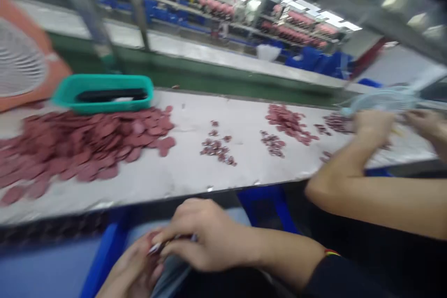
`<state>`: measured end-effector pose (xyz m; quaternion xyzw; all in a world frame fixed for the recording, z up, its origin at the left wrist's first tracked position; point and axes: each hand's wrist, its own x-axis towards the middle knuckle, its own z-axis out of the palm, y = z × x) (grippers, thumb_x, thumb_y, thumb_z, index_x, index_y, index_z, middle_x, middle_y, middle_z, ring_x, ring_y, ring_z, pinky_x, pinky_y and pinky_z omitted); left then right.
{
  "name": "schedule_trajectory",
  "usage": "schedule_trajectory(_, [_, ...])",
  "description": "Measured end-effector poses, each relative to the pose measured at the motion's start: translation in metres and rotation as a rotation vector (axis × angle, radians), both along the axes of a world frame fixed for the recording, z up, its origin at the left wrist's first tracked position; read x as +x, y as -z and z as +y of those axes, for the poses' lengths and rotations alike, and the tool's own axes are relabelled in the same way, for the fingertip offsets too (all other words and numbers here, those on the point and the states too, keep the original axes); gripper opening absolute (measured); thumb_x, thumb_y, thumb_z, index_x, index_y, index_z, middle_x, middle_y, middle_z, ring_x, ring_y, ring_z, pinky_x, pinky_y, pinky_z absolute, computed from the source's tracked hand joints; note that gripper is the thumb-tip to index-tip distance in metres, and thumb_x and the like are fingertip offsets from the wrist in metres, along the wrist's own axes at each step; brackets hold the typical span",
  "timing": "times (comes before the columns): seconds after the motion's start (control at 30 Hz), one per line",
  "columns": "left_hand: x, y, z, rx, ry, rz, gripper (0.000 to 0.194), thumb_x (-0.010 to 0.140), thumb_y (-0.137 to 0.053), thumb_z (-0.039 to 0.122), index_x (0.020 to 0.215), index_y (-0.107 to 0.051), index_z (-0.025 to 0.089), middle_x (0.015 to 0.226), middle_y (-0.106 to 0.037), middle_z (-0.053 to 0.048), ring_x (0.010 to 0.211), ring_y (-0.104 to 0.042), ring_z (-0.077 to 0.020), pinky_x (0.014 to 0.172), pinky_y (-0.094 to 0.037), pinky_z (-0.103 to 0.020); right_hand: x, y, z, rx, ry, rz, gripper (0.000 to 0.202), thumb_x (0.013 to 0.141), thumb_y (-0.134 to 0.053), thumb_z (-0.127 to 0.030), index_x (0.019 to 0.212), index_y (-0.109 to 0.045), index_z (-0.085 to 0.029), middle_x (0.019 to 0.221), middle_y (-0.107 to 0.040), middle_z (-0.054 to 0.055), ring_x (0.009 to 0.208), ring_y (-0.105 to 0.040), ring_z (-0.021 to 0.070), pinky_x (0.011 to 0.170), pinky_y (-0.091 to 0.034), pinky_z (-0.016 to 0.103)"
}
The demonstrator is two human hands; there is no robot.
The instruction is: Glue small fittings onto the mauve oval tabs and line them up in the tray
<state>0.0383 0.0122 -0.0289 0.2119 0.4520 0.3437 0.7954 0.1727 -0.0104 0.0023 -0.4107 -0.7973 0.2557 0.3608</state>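
Note:
Low in the view, over my lap, both hands meet below the table's front edge. My right hand [206, 237] is closed, thumb and fingers pinching something small and dark. A small shiny metallic piece [154, 247] shows between the fingertips of both hands; blur hides its exact kind. My left hand [132, 265] is closed against it from the left, with reddish pieces partly visible at its fingers. On the table beyond lie a small heap of shiny reddish-brown pieces [218, 149] and, further left, a large pile of flat dusty-red discs [94, 142].
A turquoise tray [151, 91] with dark items stands behind the disc pile, beside an orange fan [52, 67]. More pieces [274, 143] and discs [288, 121] lie to the right. A co-worker's arms [349, 167] reach over the table near a pale blue basket [384, 98].

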Motion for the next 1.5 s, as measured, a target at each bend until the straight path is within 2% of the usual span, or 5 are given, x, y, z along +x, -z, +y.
schedule_trajectory(0.13, [-0.048,0.003,-0.02,-0.171,-0.087,-0.042,0.032,0.057,-0.095,0.028,0.08,-0.076,0.019,0.071,-0.072,0.001,0.059,-0.065,-0.0087,0.053,-0.055,-0.015,0.0,-0.003,-0.001,-0.108,0.033,0.166,0.012,0.091,-0.066,-0.015,0.097,-0.076,-0.015,0.079,-0.071,0.006,0.072,-0.063,0.015,0.071,-0.051,0.025])
schedule_trajectory(0.3, [-0.048,-0.004,-0.014,-0.225,-0.12,-0.123,0.045,0.041,-0.099,0.034,0.075,-0.079,0.015,0.058,-0.069,0.001,0.051,-0.063,-0.0081,0.048,-0.056,-0.014,-0.003,-0.006,0.003,-0.183,-0.013,0.154,0.016,0.089,-0.066,-0.011,0.099,-0.076,-0.018,0.08,-0.071,0.006,0.073,-0.063,0.0164,0.069,-0.05,0.027])
schedule_trajectory(0.93, [-0.068,-0.001,-0.013,-0.215,-0.104,-0.192,0.04,0.051,-0.096,0.036,0.08,-0.079,0.014,0.064,-0.067,-0.001,0.055,-0.062,-0.0096,0.044,-0.057,-0.016,-0.016,-0.012,0.016,-0.223,-0.106,0.073,0.019,0.091,-0.066,-0.012,0.107,-0.073,-0.021,0.086,-0.071,0.004,0.078,-0.063,0.015,0.073,-0.05,0.027])
schedule_trajectory(1.13, [-0.076,0.003,-0.014,-0.181,-0.054,-0.286,0.03,0.063,-0.092,0.034,0.083,-0.078,0.017,0.069,-0.064,0.0,0.057,-0.061,-0.0097,0.043,-0.055,-0.015,-0.014,-0.017,0.014,-0.19,-0.076,0.075,0.046,0.085,-0.077,-0.025,0.129,-0.063,-0.019,0.098,-0.068,0.006,0.083,-0.061,0.0156,0.07,-0.051,0.026])
schedule_trajectory(1.5, [-0.085,-0.002,-0.012,-0.138,-0.073,-0.231,0.043,0.057,-0.092,0.045,0.088,-0.078,0.018,0.068,-0.061,0.001,0.06,-0.058,-0.0106,0.044,-0.055,-0.016,-0.03,-0.008,0.021,-0.221,-0.102,0.209,0.015,0.091,-0.069,-0.016,0.104,-0.074,-0.022,0.078,-0.068,0.001,0.071,-0.06,0.0123,0.062,-0.049,0.022])
